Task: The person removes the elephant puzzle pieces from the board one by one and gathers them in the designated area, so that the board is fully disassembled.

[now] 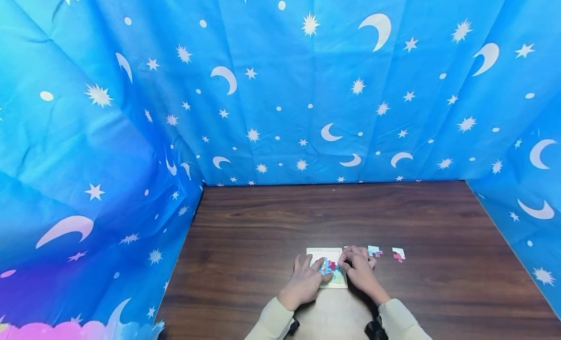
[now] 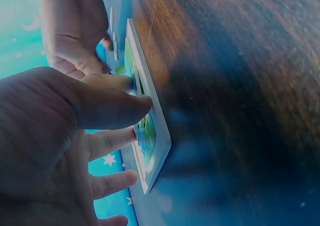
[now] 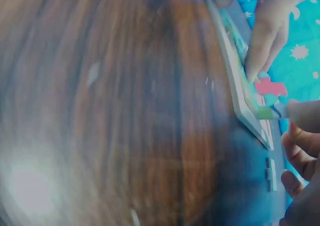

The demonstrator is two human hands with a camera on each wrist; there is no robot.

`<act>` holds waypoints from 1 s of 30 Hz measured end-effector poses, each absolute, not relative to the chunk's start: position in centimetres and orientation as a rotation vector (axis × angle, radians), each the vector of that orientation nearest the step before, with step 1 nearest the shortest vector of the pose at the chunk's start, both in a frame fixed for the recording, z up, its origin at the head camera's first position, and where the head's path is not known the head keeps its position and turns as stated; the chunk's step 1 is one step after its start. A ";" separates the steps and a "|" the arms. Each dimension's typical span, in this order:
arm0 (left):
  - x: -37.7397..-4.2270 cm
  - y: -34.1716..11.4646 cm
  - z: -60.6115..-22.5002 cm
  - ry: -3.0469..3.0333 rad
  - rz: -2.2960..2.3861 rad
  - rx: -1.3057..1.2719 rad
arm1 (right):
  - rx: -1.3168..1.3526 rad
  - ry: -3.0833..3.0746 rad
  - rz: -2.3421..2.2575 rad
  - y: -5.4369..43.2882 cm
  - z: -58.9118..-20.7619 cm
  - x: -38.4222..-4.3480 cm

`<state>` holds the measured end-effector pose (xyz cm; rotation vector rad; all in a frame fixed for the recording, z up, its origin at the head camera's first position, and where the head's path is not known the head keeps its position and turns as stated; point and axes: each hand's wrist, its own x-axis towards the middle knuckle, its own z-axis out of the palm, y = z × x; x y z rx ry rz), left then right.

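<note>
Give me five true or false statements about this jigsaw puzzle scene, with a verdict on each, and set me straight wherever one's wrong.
1. The left hand is over the puzzle tray. True.
2. The right hand pinches a puzzle piece. True.
3. The loose pieces on the table lie left of the tray. False: the loose pieces lie to its right.
4. The tabletop is plain white. False: the tabletop is dark brown with a wood grain.
5. The blue backdrop cloth is printed with moons and stars. True.
</note>
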<state>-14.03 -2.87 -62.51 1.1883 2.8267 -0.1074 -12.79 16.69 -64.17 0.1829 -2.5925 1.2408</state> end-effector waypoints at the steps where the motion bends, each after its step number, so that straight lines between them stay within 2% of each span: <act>1: -14.1 -2.8 -62.5 2.829 -0.112 1.189 | 0.195 -2.589 1.219 16.7 -64.0 -12.9; 12: -14.2 -2.8 -62.4 2.846 -0.156 1.246 | 0.262 -2.500 1.304 19.4 -60.1 -14.1; 19: -13.3 -2.9 -63.2 2.884 -0.127 1.262 | 0.245 -2.588 1.342 22.7 -60.5 -13.0; 30: -13.6 -3.5 -63.4 2.858 0.217 1.086 | 0.112 -2.756 1.235 28.6 -60.6 -11.1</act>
